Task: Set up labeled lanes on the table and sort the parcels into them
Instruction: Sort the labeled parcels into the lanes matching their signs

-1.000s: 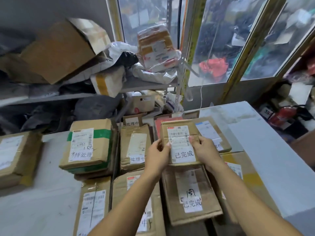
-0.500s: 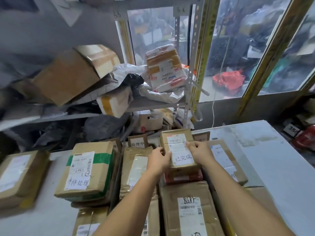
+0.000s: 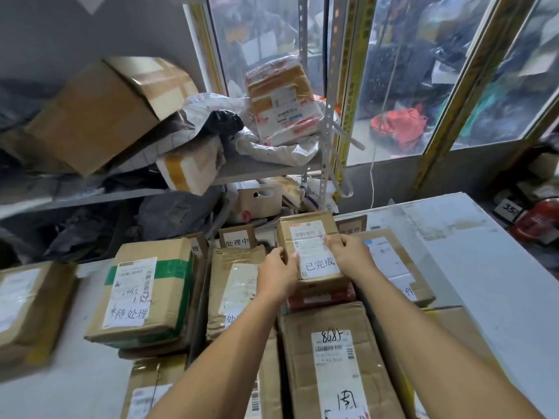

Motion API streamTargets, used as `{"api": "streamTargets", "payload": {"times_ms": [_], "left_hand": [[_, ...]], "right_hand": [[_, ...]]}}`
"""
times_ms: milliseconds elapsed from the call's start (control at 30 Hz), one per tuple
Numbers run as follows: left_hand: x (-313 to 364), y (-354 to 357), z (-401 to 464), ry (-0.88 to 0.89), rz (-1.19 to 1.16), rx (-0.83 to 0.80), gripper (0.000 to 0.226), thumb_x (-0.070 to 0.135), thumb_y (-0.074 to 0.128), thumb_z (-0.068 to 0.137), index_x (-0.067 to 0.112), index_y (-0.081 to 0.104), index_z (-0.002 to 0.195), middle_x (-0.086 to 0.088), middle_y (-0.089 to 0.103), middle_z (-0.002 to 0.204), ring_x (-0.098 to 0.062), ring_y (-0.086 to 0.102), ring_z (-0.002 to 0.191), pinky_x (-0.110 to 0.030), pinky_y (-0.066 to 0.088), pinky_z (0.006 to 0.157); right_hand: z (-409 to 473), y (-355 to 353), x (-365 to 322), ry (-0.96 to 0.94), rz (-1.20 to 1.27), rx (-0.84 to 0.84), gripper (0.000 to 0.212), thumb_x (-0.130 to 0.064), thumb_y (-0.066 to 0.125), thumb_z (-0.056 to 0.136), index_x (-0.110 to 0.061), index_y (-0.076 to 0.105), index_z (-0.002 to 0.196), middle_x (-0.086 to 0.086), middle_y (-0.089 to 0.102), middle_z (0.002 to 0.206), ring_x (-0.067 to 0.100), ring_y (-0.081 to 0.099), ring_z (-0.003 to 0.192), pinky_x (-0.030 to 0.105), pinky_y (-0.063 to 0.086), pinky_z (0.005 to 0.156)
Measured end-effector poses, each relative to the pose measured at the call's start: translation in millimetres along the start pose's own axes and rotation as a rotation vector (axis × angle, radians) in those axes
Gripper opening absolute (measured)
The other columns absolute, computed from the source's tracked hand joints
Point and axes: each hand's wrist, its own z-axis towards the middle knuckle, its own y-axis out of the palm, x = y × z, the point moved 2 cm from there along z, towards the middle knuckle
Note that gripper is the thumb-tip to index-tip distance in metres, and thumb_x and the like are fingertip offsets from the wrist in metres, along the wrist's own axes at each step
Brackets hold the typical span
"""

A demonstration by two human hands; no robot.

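A small brown parcel (image 3: 311, 234) with a white label marked 已完成 sits on a red parcel (image 3: 323, 297) at the far end of the third lane. My left hand (image 3: 279, 275) grips its left edge and my right hand (image 3: 351, 252) grips its right edge, thumb on the label. Behind stand cardboard lane cards: one reading 处理中 (image 3: 237, 237), another (image 3: 351, 226) partly hidden by the parcel. A green-taped box (image 3: 145, 288) marked 待处理 heads the left lane. A large box (image 3: 335, 358) with a handwritten label lies nearest me.
A white table (image 3: 484, 267) carries the lanes. More parcels lie at the far left (image 3: 27, 313) and right (image 3: 396, 264). A metal shelf (image 3: 257, 170) piled with boxes and bags stands behind. A glass partition (image 3: 408, 71) rises at the back right.
Both hands have carried the small 已完成 parcel away from me, from over the near box to the far end of the lane on top of the red parcel. The camera has tilted up.
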Motion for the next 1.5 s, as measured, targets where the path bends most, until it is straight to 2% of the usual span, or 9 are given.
{"api": "streamTargets", "payload": {"times_ms": [167, 367, 533, 700, 967, 1067, 1233, 1333, 1500], "left_hand": [[2.9, -5.1, -0.3, 0.017, 0.035, -0.014, 0.036, 0.036, 0.052, 0.100, 0.015, 0.061, 0.128, -0.002, 0.067, 0.123, -0.017, 0.061, 0.104, -0.030, 0.049, 0.085], [1.3, -25.0, -8.4, -0.011, -0.052, 0.034, 0.049, 0.043, 0.057, 0.097, 0.012, 0.057, 0.134, -0.004, 0.064, 0.127, -0.015, 0.056, 0.102, -0.029, 0.043, 0.086], [-6.3, -77.2, -28.0, 0.060, -0.134, 0.120, 0.020, 0.035, 0.058, 0.096, 0.030, 0.060, 0.115, 0.007, 0.065, 0.111, 0.005, 0.054, 0.087, -0.016, 0.040, 0.071], [-32.4, -151.0, -55.2, 0.107, -0.126, 0.206, 0.027, 0.033, 0.058, 0.098, 0.028, 0.059, 0.125, 0.017, 0.059, 0.103, 0.009, 0.054, 0.086, -0.009, 0.040, 0.062], [-119.5, -294.4, -92.6, 0.108, -0.207, 0.372, 0.014, 0.032, 0.058, 0.098, 0.036, 0.058, 0.111, 0.022, 0.062, 0.097, 0.018, 0.060, 0.080, -0.005, 0.046, 0.057], [-165.9, -352.2, -104.4, 0.070, -0.216, 0.453, 0.019, 0.031, 0.059, 0.097, 0.029, 0.061, 0.115, 0.016, 0.066, 0.100, 0.008, 0.061, 0.089, -0.008, 0.045, 0.068], [-244.0, -439.0, -118.7, -0.015, -0.235, 0.494, 0.020, 0.032, 0.059, 0.097, 0.027, 0.064, 0.115, 0.012, 0.067, 0.105, 0.000, 0.062, 0.095, -0.012, 0.047, 0.074], [-286.5, -485.7, -125.3, -0.041, -0.273, 0.530, 0.012, 0.030, 0.061, 0.095, 0.031, 0.064, 0.107, 0.018, 0.067, 0.099, 0.012, 0.060, 0.091, -0.008, 0.047, 0.075], [-349.1, -533.8, -125.3, -0.152, -0.271, 0.537, 0.016, 0.030, 0.060, 0.094, 0.031, 0.064, 0.109, 0.015, 0.068, 0.101, 0.006, 0.059, 0.092, -0.010, 0.041, 0.069]], "right_hand": [[-4.7, -4.1, -6.1, 0.012, -0.016, -0.046, 0.028, -0.052, 0.052, 0.097, -0.028, 0.064, 0.102, -0.008, 0.069, 0.093, 0.014, 0.064, 0.089, 0.034, 0.052, 0.078], [-16.0, -16.8, -20.4, -0.019, -0.190, 0.048, 0.056, -0.053, 0.042, 0.100, -0.014, 0.053, 0.138, 0.010, 0.059, 0.137, 0.025, 0.054, 0.117, 0.037, 0.043, 0.092], [-51.0, 2.8, -56.3, -0.247, -0.119, 0.202, 0.037, -0.039, 0.047, 0.101, -0.018, 0.060, 0.129, 0.003, 0.065, 0.119, 0.026, 0.058, 0.115, 0.030, 0.040, 0.084], [-112.8, 76.0, -112.4, -0.463, -0.071, 0.082, 0.044, -0.035, 0.051, 0.100, -0.019, 0.053, 0.141, -0.002, 0.058, 0.138, 0.012, 0.052, 0.125, 0.028, 0.040, 0.103], [-201.1, 221.6, -188.0, -0.592, -0.066, -0.147, 0.040, -0.034, 0.053, 0.099, -0.028, 0.054, 0.138, -0.014, 0.061, 0.123, -0.008, 0.053, 0.099, 0.004, 0.039, 0.082], [-230.6, 285.8, -208.8, -0.627, -0.116, -0.183, 0.037, -0.034, 0.053, 0.099, -0.027, 0.056, 0.136, -0.018, 0.058, 0.120, -0.009, 0.051, 0.093, -0.002, 0.034, 0.076], [-269.6, 393.9, -233.6, -0.621, -0.152, -0.316, 0.035, -0.035, 0.052, 0.100, -0.028, 0.055, 0.134, -0.020, 0.056, 0.113, -0.017, 0.050, 0.089, 0.001, 0.035, 0.070], [-284.3, 450.6, -244.3, -0.640, -0.158, -0.374, 0.034, -0.031, 0.056, 0.098, -0.024, 0.059, 0.131, -0.016, 0.061, 0.110, -0.021, 0.053, 0.088, -0.003, 0.037, 0.068], [-289.2, 528.8, -247.2, -0.517, -0.161, -0.470, 0.040, -0.035, 0.057, 0.098, -0.025, 0.055, 0.136, -0.012, 0.062, 0.120, -0.003, 0.057, 0.096, 0.005, 0.040, 0.070]]}}
